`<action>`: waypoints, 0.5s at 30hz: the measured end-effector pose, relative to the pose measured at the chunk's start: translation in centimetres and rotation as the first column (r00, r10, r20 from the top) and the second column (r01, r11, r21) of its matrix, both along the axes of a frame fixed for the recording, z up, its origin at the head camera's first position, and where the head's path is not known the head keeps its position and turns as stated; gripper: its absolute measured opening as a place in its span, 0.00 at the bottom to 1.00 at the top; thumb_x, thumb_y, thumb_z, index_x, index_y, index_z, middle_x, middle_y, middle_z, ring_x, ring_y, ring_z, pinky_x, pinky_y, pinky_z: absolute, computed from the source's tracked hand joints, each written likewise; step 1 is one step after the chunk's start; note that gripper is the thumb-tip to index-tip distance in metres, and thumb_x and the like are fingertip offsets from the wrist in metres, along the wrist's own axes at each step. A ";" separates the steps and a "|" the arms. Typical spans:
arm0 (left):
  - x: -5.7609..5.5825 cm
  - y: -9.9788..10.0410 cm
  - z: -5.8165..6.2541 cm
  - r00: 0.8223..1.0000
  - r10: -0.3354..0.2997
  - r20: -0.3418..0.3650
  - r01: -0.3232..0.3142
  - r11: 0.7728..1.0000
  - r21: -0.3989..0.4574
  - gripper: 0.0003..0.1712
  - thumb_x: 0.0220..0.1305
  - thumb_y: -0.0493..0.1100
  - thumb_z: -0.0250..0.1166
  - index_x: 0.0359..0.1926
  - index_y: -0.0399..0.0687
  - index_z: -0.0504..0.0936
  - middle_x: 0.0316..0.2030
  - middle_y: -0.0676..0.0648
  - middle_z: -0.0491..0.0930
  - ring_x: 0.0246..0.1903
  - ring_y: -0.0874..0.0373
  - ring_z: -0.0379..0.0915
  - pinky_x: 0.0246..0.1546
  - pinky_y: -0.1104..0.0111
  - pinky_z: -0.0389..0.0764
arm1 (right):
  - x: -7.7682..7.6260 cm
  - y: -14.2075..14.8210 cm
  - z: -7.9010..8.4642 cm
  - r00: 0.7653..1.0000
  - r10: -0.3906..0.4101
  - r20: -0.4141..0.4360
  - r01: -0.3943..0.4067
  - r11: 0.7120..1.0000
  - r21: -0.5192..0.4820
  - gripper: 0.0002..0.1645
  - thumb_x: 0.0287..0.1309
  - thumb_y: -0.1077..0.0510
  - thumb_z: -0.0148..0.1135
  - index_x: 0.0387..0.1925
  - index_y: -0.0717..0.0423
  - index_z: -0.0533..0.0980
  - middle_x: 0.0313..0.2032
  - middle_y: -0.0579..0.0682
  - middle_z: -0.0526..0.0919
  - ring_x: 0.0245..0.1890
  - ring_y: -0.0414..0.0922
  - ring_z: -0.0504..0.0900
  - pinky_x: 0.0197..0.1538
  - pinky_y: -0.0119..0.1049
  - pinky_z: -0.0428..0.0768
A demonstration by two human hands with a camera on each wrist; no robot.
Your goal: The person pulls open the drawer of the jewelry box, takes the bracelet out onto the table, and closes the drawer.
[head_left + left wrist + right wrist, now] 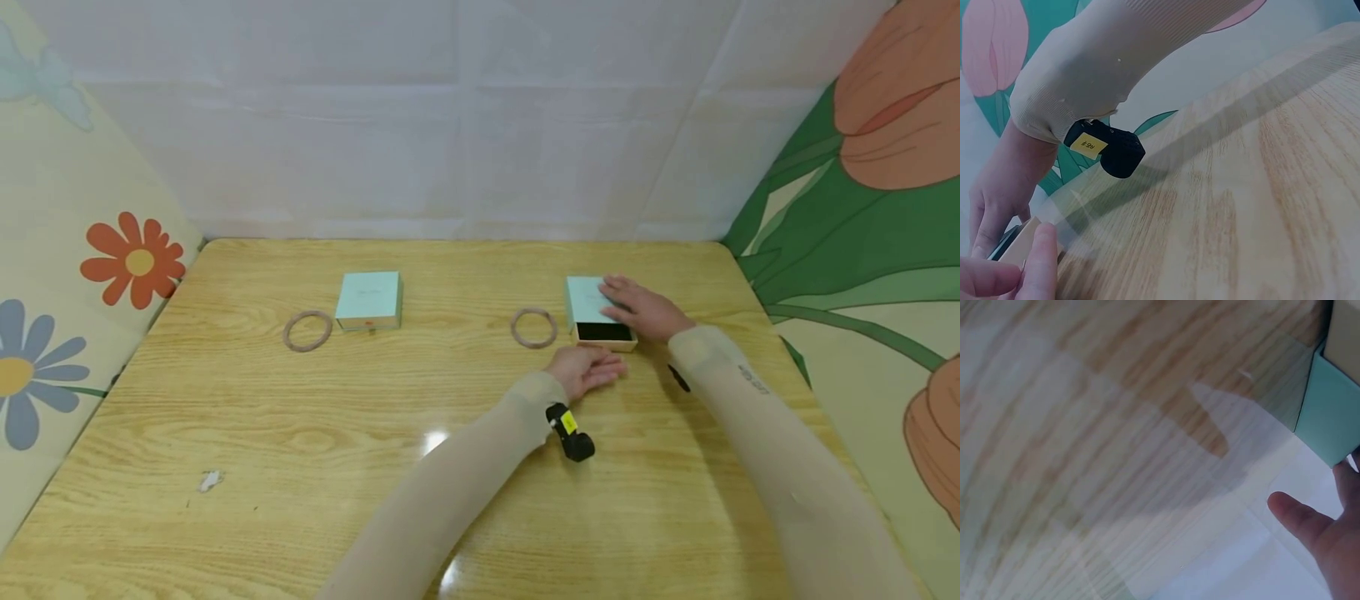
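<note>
On the right side of the table lies a pale turquoise drawer box (583,293), its black-lined inner tray (604,332) slid partly out toward the front. My right hand (647,310) rests on the box's sleeve with fingers laid over the top; in the right wrist view its thumb (1300,519) stands off the box. Just before the tray's front is my left hand (585,371). The left wrist view shows its thumb and finger (1041,262) pinched together at the tray front, on a small thin pull tab mostly hidden between them.
A brownish bangle (534,328) lies left of this box. Farther left sit a second turquoise box (370,298), closed, and another bangle (307,332). A white scuff (211,480) marks the front left of the table. A white curtain (465,167) hangs behind.
</note>
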State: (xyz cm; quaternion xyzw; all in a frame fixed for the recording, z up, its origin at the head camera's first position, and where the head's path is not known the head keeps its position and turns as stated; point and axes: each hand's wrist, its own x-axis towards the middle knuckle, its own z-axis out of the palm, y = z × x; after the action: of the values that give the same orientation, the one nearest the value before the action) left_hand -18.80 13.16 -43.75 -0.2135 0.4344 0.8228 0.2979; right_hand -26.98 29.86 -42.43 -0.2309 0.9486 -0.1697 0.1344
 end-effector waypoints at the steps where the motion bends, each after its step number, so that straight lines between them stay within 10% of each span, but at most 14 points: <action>1: 0.0 0.0 0.0 1.000 -0.002 0.001 0.002 1.000 0.003 0.12 0.70 0.30 0.55 0.50 0.25 0.78 0.43 0.32 0.82 0.51 0.42 0.78 0.50 0.61 0.81 | 0.0 0.0 0.0 1.000 0.000 0.000 0.000 1.000 0.000 0.37 0.74 0.46 0.46 0.72 0.64 0.53 0.73 0.65 0.47 0.73 0.63 0.42 0.72 0.59 0.44; 15: -0.5 -0.1 -0.2 1.000 -0.002 0.012 0.002 0.999 0.032 0.13 0.70 0.29 0.54 0.51 0.25 0.77 0.44 0.32 0.82 0.52 0.42 0.77 0.51 0.62 0.80 | -0.1 0.1 -0.1 1.000 0.006 0.001 -0.006 1.000 0.006 0.37 0.74 0.45 0.45 0.73 0.63 0.52 0.74 0.64 0.46 0.73 0.62 0.42 0.72 0.59 0.43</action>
State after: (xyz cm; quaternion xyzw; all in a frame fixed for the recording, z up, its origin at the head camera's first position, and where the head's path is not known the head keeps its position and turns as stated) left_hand -19.28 13.09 -43.92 -0.2130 0.4195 0.8281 0.3047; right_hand -27.05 29.94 -42.54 -0.2331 0.9483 -0.1666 0.1362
